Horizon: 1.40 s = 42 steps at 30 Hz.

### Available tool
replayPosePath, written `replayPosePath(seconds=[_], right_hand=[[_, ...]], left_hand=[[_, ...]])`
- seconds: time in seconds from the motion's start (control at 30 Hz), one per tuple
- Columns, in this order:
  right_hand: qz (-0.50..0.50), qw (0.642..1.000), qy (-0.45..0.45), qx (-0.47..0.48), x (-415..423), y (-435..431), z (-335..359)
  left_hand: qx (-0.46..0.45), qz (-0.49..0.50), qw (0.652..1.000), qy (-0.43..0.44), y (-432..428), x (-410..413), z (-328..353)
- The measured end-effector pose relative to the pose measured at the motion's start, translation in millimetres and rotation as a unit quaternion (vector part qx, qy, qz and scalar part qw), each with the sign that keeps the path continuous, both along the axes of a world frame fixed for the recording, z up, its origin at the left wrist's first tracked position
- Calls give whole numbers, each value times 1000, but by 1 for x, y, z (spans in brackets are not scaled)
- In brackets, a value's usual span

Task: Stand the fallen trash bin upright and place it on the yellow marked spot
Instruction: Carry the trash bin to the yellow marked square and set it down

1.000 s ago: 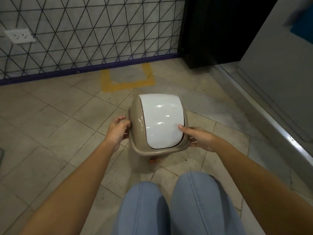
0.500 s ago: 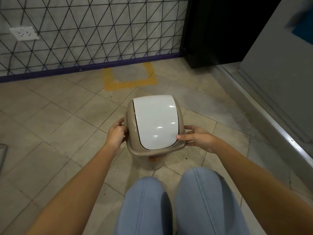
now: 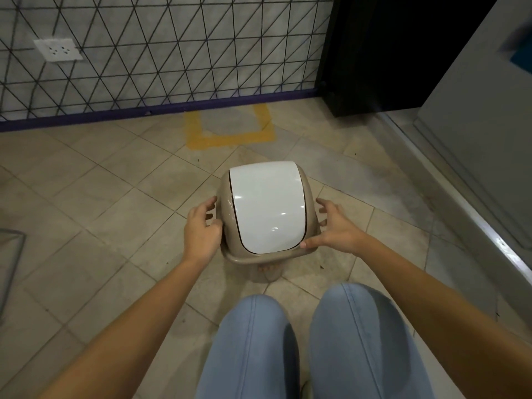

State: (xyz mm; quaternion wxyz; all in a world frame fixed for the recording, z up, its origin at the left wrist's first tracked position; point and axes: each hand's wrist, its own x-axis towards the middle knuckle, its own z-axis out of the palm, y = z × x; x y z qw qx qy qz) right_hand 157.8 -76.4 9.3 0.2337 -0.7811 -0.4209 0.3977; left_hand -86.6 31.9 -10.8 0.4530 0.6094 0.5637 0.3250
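The beige trash bin (image 3: 227,194) with a white swing lid (image 3: 266,208) stands upright on the tiled floor just in front of my knees. The yellow marked spot (image 3: 230,139), a taped outline against the wall, lies beyond it with bare floor between them. My left hand (image 3: 201,228) is beside the bin's left side with fingers spread and the palm close to the rim. My right hand (image 3: 336,228) is at the right side, fingers apart and off the bin, only the thumb tip touching the lid's rim.
A patterned wall with a purple baseboard (image 3: 86,116) runs behind the mark. A dark cabinet (image 3: 374,53) stands at the back right, and a grey panel with a metal floor rail (image 3: 489,234) runs along the right. My knees in blue jeans (image 3: 259,341) are below.
The bin has come down to the floor and a little farther from me. Both hands have loosened from gripping its sides, and their fingers are now spread.
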Motion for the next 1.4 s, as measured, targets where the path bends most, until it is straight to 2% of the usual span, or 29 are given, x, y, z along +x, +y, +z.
replayPosePath(seconds=[0.13,0.27,0.43,0.53,1.0,1.4], right_hand=[[36,998,-25,46,-5,4,3],[59,996,-34,55,-10,4,1],[57,996,-46,56,-12,6,2],[64,994,-73,58,-14,8,3],[17,995,-48,91,-18,32,10],[28,993,-45,105,-2,67,2]], left_hand=[[53,-63,997,6,-14,-7,1],[68,-157,985,38,-23,-16,-2],[80,-219,967,106,-19,-21,-1],[72,-240,963,96,-19,-22,-3],[29,-169,985,23,-6,-4,-12],[49,-110,992,44,13,21,-11]])
